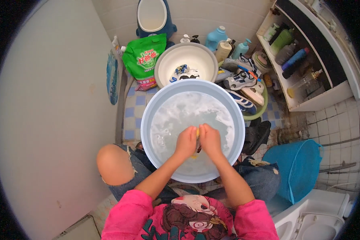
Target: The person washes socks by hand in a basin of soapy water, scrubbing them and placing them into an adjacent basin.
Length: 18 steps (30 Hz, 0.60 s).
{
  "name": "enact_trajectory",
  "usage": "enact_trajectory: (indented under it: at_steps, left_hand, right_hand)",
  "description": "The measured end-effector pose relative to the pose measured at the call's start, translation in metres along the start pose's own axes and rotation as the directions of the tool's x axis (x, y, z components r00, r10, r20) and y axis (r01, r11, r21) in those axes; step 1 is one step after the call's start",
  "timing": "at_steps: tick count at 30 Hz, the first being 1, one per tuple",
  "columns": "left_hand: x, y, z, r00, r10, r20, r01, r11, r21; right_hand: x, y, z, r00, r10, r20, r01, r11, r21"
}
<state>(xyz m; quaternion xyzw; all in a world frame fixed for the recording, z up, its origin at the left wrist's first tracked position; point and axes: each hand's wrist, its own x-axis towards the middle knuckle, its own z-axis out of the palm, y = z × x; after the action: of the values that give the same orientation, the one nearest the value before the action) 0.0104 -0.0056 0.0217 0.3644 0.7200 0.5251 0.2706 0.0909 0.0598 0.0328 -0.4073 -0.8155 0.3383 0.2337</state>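
A large pale-blue basin (145,124) holds cloudy, sudsy water (170,116). Over its middle my left hand (186,142) and my right hand (210,140) are side by side, both closed around one small wet item with yellow and dark parts (197,133). Yellow shows between the fingers, and a dark bit with yellow hangs below toward the water. Most of the item is hidden, so its kind is unclear. Just beyond, a white basin with a grey rim (162,66) has small blue, white and black pieces (183,73) in it, probably cloth.
Behind on the left stands a green detergent bag (144,58). Several shoes (244,80) fill a green basin (264,105) at the right. Pump bottles (224,50) line the wall. A blue bucket (294,168) is near my right knee, below a bottle shelf (298,86).
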Motion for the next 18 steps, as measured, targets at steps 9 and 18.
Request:
enact_trajectory:
  at_steps: [9, 18]
  left_hand:
    - [0.008, -0.007, -0.006, 0.998, -0.006, -0.068, 0.004, 0.999, -0.032]
    - [0.005, 0.001, -0.005, 0.987, -0.159, 0.032, 0.162, 0.983, -0.089]
  right_hand:
    - [-0.006, -0.012, 0.003, 0.996, -0.091, 0.016, 0.091, 0.995, 0.029]
    - [-0.003, -0.008, 0.007, 0.997, -0.048, -0.059, 0.048, 0.999, 0.009]
